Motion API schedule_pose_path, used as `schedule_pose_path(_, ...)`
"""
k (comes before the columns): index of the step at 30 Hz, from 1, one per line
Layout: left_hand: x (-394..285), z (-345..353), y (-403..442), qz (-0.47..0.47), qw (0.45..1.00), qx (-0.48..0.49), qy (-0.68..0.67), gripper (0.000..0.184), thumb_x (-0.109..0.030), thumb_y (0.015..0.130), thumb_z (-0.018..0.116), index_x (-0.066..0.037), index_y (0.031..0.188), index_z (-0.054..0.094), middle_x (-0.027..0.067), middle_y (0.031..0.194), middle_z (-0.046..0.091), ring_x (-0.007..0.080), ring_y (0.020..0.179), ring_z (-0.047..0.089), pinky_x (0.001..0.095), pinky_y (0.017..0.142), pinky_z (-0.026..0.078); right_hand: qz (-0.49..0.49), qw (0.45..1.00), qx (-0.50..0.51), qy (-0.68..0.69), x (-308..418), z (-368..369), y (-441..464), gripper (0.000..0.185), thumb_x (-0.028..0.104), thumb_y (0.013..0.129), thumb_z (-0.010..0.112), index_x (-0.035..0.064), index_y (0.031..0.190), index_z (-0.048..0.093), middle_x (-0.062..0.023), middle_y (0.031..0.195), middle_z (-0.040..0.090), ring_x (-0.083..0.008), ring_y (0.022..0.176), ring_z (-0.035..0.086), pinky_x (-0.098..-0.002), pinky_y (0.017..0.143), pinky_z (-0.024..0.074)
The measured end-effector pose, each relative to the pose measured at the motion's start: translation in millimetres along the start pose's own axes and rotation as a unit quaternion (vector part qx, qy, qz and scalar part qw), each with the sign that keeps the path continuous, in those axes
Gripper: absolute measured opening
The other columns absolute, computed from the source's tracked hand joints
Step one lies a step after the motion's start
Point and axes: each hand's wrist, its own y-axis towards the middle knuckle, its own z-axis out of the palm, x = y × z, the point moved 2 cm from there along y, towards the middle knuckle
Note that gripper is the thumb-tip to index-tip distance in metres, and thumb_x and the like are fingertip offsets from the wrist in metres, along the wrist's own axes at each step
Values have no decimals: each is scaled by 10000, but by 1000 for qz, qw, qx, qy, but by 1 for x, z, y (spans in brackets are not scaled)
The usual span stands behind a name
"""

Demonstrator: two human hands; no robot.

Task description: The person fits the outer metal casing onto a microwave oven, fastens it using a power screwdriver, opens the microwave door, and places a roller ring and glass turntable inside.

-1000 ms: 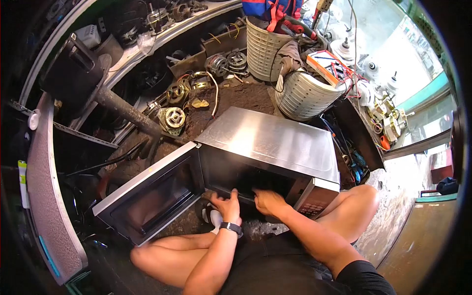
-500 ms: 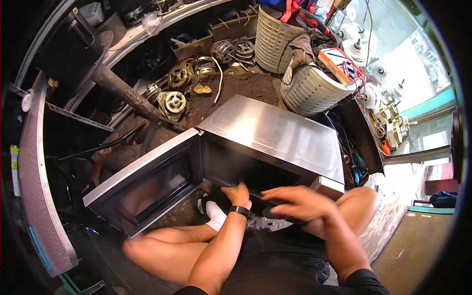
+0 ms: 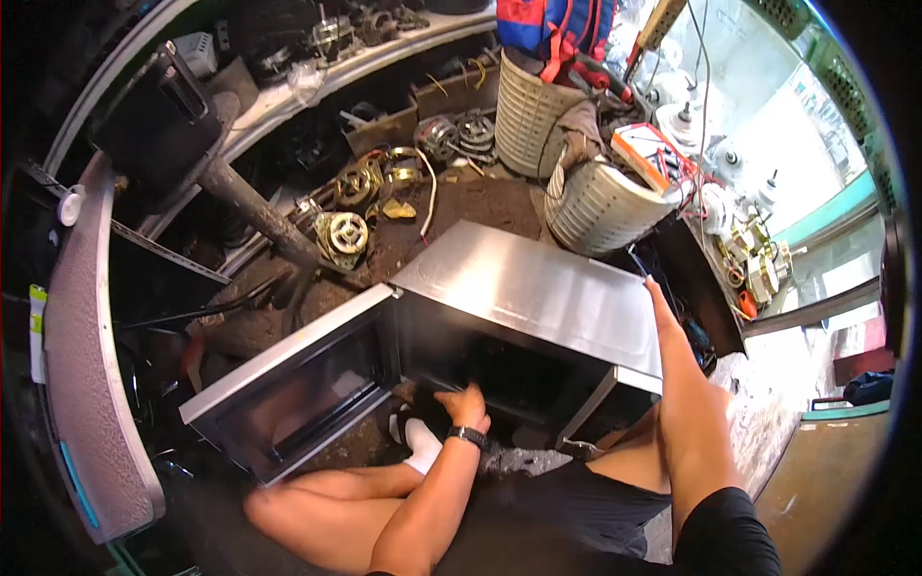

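A silver microwave oven (image 3: 538, 274) rests on the floor in front of my crossed legs, its dark cavity facing me. Its door (image 3: 317, 384) is swung wide open to the left. My left hand (image 3: 465, 405), with a dark watch at the wrist, is closed on the lower front edge of the oven's opening. Along the oven's right side my right arm is stretched forward, and my right hand (image 3: 656, 293) is at the far right corner of the casing. The fingers of that hand are mostly hidden.
Several bare motors (image 3: 343, 235) lie behind the oven to the left. Two white perforated tubs (image 3: 600, 206) stand at the back, one with an orange-and-white box (image 3: 642, 154) on top. A stool with a post (image 3: 254, 216) is at the left, and a glass pane at the right.
My right hand has moved from in front of the oven forward along its right side to the far corner. My left hand keeps its place at the lower edge. The view has tilted slightly upward.
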Motion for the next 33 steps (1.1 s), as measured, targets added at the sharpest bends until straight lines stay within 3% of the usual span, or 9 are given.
schedule_pose_path(8,4,-7,6,10,998,40,-43,610,8,831,746,11,1296,352,192,1328,520,286,1228,527,388,1081,411,-41,998,-2,-45,-1,-4,15,579,549,883,549,66,1163,702,-124,1014,748,-271,870,715,-417,835,572)
schedule_pose_path(9,-8,-4,4,3,996,43,-73,599,107,818,634,4,1343,366,164,1344,524,287,1249,517,380,1107,396,-43,999,10,-21,-2,7,6,571,533,882,542,61,1162,700,-123,1012,748,-270,863,714,-414,831,573)
schedule_pose_path(14,3,-4,72,52,984,145,-87,651,82,870,498,-95,1483,373,139,1419,525,301,1252,553,456,1071,483,-53,998,-12,18,-9,27,4,481,474,901,513,61,1062,700,-113,964,745,-247,826,719,-392,811,587)
schedule_pose_path(15,-3,2,80,25,985,136,-103,684,164,766,477,57,1430,351,189,1417,503,292,1305,487,377,1134,374,-71,997,-10,7,-9,22,15,467,470,906,512,60,1027,700,-108,941,742,-248,799,715,-376,788,587)
schedule_pose_path(22,1,13,97,11,991,126,-52,686,47,821,643,11,1430,328,172,1344,521,266,1211,537,364,1060,427,-19,999,-29,14,4,25,32,437,421,885,613,25,1061,672,-137,956,727,-249,792,697,-383,785,575)
schedule_pose_path(24,25,7,112,31,988,146,-37,657,-25,875,715,-51,1449,397,114,1328,569,233,1171,573,367,982,506,-123,942,-193,-245,18,40,23,521,381,848,699,-44,1145,639,-201,1108,698,-277,934,695,-374,831,564)
schedule_pose_path(25,32,6,113,28,988,149,-33,657,-25,875,715,-51,1449,397,114,1328,569,233,1171,573,367,982,506,-120,930,-205,-280,20,45,23,716,414,840,747,-71,1327,545,-267,1340,580,-326,1165,615,-413,946,525)
schedule_pose_path(29,43,18,109,-32,983,154,-91,576,-152,931,715,-70,1441,461,68,1325,576,217,1140,585,359,943,523,-130,898,-244,-344,23,57,20,944,497,854,755,24,1550,328,-315,1560,336,-399,1410,398,-527,1106,392)
schedule_pose_path(33,33,22,109,-90,956,183,-211,531,-289,955,725,-85,1406,534,37,1282,615,218,1083,624,364,897,548,-162,884,-243,-364,27,66,13,788,439,891,745,31,1493,442,-277,1439,523,-362,1302,532,-458,1087,420)
